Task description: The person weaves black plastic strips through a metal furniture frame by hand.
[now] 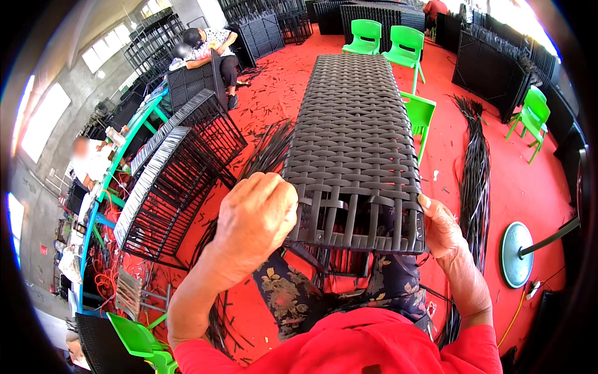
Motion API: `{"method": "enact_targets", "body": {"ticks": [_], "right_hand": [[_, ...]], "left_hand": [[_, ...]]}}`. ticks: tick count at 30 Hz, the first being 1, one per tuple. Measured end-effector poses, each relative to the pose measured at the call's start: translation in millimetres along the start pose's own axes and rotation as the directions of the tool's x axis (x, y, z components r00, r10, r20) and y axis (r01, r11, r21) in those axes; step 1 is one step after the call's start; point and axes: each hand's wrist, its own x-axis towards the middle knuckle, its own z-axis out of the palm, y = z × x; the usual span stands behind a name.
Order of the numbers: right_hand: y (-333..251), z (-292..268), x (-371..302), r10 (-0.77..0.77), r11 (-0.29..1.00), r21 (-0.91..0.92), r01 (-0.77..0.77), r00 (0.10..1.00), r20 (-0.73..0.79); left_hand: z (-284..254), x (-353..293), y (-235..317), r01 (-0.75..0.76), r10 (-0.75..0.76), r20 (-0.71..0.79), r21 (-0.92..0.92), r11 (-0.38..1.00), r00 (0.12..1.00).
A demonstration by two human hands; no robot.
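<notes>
A long dark-grey woven rattan furniture piece (352,124) stretches away from me above my lap. Its far part is tightly woven. At the near end, lengthwise strips (374,225) show with open gaps between them, and a few short strip ends stick up there. My left hand (258,209) is closed in a fist at the near left edge; what its fingers hold is hidden. My right hand (443,229) grips the near right edge, thumb against the side and the other fingers mostly out of sight.
Black strip bundles (474,187) lie on the red floor (274,81) at right and beside my left knee. Black metal frames (177,193) stand left, near a turquoise-edged table (103,193). Green chairs (405,47), a round-based stand (517,252) and other people surround the area.
</notes>
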Motion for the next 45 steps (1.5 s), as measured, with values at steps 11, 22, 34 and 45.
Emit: {"method": "enact_targets", "body": {"ticks": [11, 22, 34, 45], "right_hand": [[2, 4, 2, -0.021, 1.0, -0.006, 0.02, 0.999, -0.027], [2, 2, -1, -0.001, 0.998, -0.06, -0.008, 0.991, -0.136], [4, 0, 4, -0.014, 0.996, -0.089, 0.007, 0.997, -0.071], [2, -4, 2, 0.025, 0.999, -0.027, -0.026, 0.999, -0.044]], "left_hand": [[37, -21, -39, 0.207, -0.132, -0.391, 0.159, 0.965, 0.911], [-4, -19, -20, 0.322, -0.344, 0.0, -0.348, 0.88, 0.939], [-8, 31, 25, -0.01, 0.033, 0.253, -0.092, 0.996, 0.967], [-4, 51, 8, 0.057, 0.038, 0.454, -0.194, 0.979, 0.89]]}}
